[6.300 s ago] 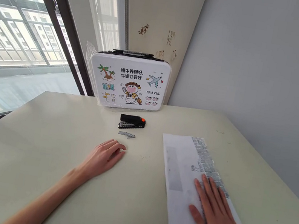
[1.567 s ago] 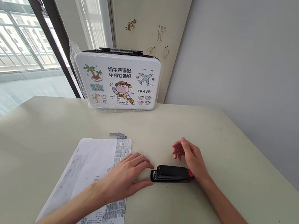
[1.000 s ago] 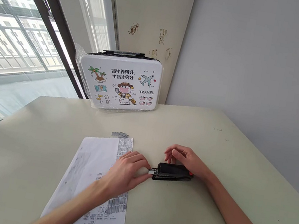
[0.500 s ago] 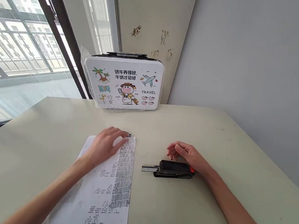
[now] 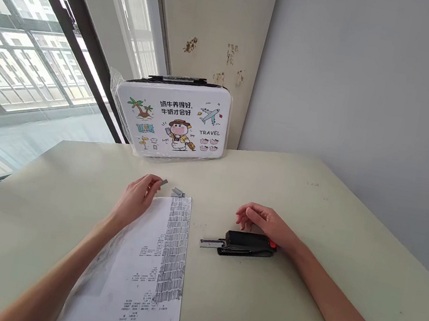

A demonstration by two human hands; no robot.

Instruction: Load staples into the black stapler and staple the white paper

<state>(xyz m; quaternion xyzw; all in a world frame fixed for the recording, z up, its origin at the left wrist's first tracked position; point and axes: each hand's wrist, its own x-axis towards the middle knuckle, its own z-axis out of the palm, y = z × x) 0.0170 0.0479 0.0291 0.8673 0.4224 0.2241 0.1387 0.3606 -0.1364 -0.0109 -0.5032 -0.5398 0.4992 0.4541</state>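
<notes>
Between the thumb and fingers of my left hand [image 5: 138,195] is a small grey strip of staples [image 5: 163,182], above the top edge of the printed paper [image 5: 125,271]. More grey staple strips [image 5: 178,193] lie at the paper's upper right corner. My right hand [image 5: 264,222] rests on the table with loosely curled fingers and holds nothing. Just below it lies a black stapler [image 5: 250,244] with a red patch at its right end. Its metal magazine [image 5: 211,244] sticks out to the left.
At the back of the table [image 5: 256,304] stands a white case [image 5: 172,120] with cartoon pictures, wrapped in clear plastic. A window [image 5: 22,52] is on the left, and a grey wall [image 5: 366,87] rises behind the right side.
My left hand has moved left off the paper's upper right corner, with a staple strip now visible in its fingers. Other strips there are uncovered. My right hand and the stapler stay put.
</notes>
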